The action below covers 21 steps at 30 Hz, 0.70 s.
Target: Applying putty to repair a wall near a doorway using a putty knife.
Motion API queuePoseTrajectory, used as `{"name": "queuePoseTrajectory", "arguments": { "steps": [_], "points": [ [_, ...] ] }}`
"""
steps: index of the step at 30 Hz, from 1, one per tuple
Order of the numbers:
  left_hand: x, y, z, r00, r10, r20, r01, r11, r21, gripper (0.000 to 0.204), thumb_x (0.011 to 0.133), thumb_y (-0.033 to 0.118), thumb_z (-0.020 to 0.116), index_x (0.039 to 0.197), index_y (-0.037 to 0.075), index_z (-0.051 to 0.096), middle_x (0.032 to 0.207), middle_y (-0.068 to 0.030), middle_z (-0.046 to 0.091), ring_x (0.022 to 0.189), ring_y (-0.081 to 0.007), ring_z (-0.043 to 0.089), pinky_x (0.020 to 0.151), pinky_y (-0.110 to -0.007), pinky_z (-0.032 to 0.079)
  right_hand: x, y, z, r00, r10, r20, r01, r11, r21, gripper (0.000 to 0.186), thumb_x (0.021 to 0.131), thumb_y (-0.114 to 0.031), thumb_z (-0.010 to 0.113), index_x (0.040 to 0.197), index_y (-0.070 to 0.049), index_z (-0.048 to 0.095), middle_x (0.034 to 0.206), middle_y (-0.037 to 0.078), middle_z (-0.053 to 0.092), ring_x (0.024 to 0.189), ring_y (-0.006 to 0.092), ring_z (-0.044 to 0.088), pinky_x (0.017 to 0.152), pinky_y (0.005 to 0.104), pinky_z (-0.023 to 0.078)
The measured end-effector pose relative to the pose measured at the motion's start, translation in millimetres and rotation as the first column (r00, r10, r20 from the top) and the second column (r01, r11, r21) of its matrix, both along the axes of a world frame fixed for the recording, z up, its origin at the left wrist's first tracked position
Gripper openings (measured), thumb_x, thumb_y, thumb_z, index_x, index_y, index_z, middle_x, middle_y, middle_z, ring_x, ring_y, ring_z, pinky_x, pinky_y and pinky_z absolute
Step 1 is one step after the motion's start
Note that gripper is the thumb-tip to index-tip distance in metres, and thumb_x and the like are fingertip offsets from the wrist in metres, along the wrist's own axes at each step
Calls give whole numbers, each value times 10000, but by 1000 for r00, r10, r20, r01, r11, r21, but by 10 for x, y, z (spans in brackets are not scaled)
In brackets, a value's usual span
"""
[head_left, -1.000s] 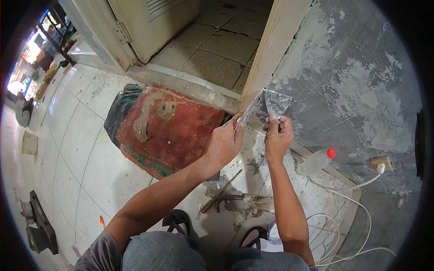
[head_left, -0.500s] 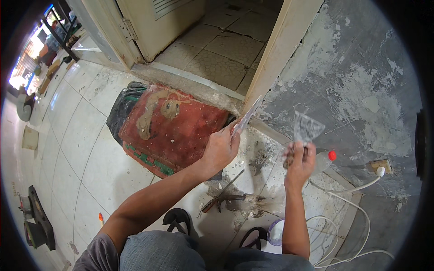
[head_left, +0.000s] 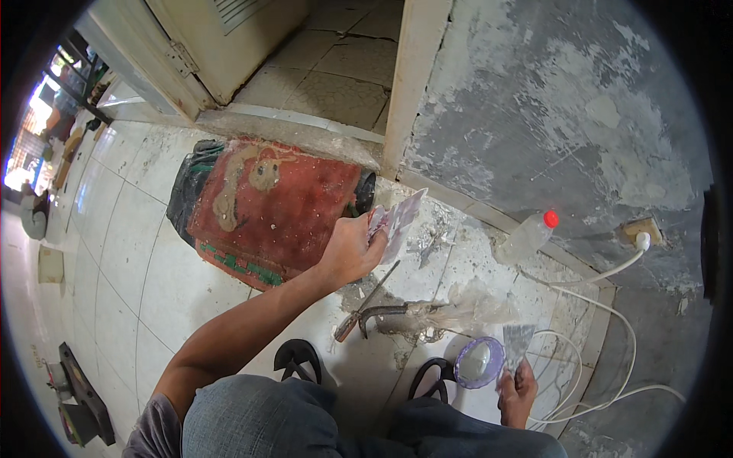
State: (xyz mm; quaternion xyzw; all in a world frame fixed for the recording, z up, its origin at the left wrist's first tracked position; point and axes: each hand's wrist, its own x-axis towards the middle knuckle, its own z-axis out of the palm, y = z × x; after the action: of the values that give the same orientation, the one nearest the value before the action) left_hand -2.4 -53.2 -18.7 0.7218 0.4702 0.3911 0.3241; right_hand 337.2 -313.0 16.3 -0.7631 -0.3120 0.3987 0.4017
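My left hand grips a flat scraper plate smeared with pale paste, held over the floor beside the red mat. Lower right, my right hand is closed round the handle of a putty knife, whose broad blade points away from me. Just left of that blade stands a purple bowl with whitish stuff inside. Between my hands lie a long thin tool with a wooden handle and a dark hooked metal tool, partly covered by debris.
A folded red mat lies before the doorway. Against the patched grey wall stands a clear bottle with a red cap. A white cable runs from the wall socket across the floor. My sandals are close by.
My right hand has brought the putty knife down from in front of the wall to beside the purple bowl. My left hand has moved slightly left, and the plate is turned flatter. The view has shifted.
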Motion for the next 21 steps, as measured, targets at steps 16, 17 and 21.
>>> {"name": "queuePoseTrajectory", "arguments": {
  "steps": [16, 17, 21],
  "points": [
    [63, -70, -109, 996, -61, 71, 86, 896, -436, 201, 827, 155, 576, 794, -43, 559, 639, -67, 559, 634, -121, 467, 629, -354, 457, 196, -338, -81, 889, 261, 376, -244, 965, -92, 593, 868, 64, 587, 1426, -56, 428, 959, 67, 556, 616, 93, 533, 535, 224, 443],
    [77, -77, -85, 996, -63, 70, 89, 877, -471, 203, 826, 156, 576, 797, -44, 560, 642, -68, 553, 645, -114, 468, 633, -356, 458, 228, -353, -79, 891, 257, 375, -235, 966, -105, 593, 868, 64, 587, 1426, -56, 428, 959, 67, 556, 616, 93, 533, 535, 224, 443],
    [98, -77, -105, 995, -103, 3, 89, 843, -531, 218, 830, 160, 571, 831, -58, 584, 672, -67, 569, 660, -111, 483, 643, -349, 463, 195, -368, 20, 719, 478, 505, -407, 878, -252, 575, 856, 44, 585, 1407, -67, 464, 818, 153, 582, 562, 181, 563, 556, 322, 483]
  ]
}}
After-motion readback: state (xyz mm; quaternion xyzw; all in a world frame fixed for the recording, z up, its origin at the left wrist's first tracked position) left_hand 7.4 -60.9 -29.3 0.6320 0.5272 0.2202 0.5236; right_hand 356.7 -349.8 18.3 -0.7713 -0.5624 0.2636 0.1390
